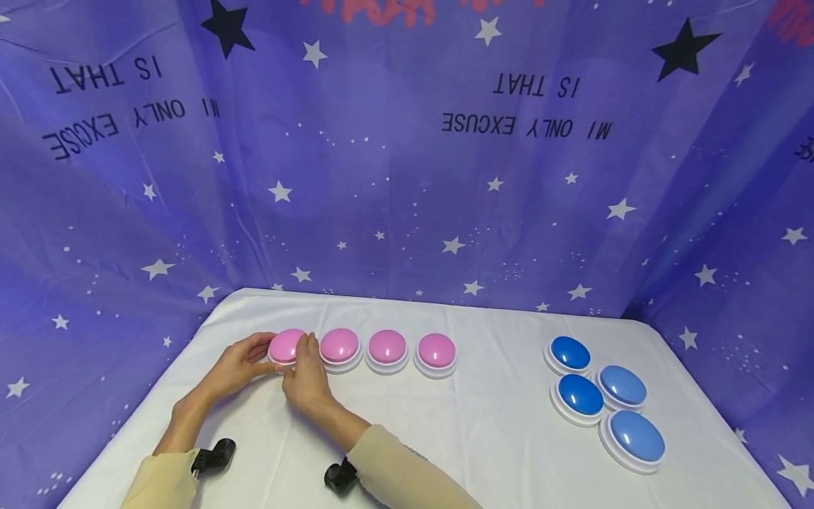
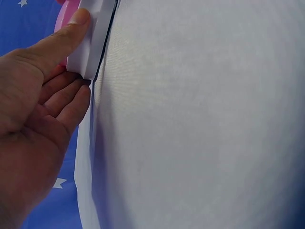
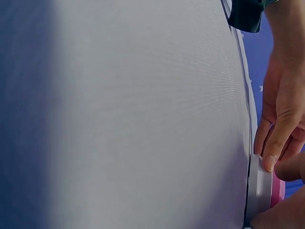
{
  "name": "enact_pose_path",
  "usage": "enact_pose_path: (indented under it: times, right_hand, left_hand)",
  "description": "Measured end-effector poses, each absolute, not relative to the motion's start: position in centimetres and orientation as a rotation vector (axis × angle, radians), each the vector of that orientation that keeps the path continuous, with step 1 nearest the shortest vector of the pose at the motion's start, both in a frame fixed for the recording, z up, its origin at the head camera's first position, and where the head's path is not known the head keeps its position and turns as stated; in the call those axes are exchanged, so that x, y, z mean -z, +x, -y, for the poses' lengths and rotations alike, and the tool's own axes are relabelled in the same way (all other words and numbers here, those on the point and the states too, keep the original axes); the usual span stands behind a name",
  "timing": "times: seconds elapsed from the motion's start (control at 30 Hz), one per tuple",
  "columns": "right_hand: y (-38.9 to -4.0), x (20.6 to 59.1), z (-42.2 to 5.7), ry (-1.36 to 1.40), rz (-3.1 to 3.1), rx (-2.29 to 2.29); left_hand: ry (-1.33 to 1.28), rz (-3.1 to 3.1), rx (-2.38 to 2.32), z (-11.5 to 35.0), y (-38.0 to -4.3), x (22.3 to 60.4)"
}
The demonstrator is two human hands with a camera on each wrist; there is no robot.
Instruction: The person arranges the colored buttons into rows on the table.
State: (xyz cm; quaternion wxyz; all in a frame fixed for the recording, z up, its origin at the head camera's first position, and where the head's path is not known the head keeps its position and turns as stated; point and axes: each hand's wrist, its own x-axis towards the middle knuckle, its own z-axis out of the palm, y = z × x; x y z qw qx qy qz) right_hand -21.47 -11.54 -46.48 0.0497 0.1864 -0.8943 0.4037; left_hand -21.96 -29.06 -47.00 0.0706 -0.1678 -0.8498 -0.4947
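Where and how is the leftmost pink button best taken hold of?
Probably by the white base of this button, coming from the left: its pink dome is rounded, the base offers a side wall, and the next pink button stands close on the right.

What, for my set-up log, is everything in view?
Pink buttons: four, pink on white bases, row at left and middle
Dark blue buttons: two, dark blue on white, at right
Light blue buttons: two, light blue on white, beside the dark ones
Tablecloth: one, white, under the buttons
Starry backdrop: one, purple-blue, behind the tablecloth
Wrist cameras: two, black, one at each wrist
Sleeves: two, beige, lower edge of the head view
Left hand and right hand: two hands, bare, gripping the leftmost pink button
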Motion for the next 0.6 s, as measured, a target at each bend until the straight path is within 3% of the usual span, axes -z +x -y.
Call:
enact_pose_path:
  times: [0.6]
  right_hand:
    - [-21.18, 46.01, 10.77, 0.58, 2.768, -1.416]
  left_hand:
    - [-0.514, 2.612, 1.41, 28.98, -21.77, 46.68]
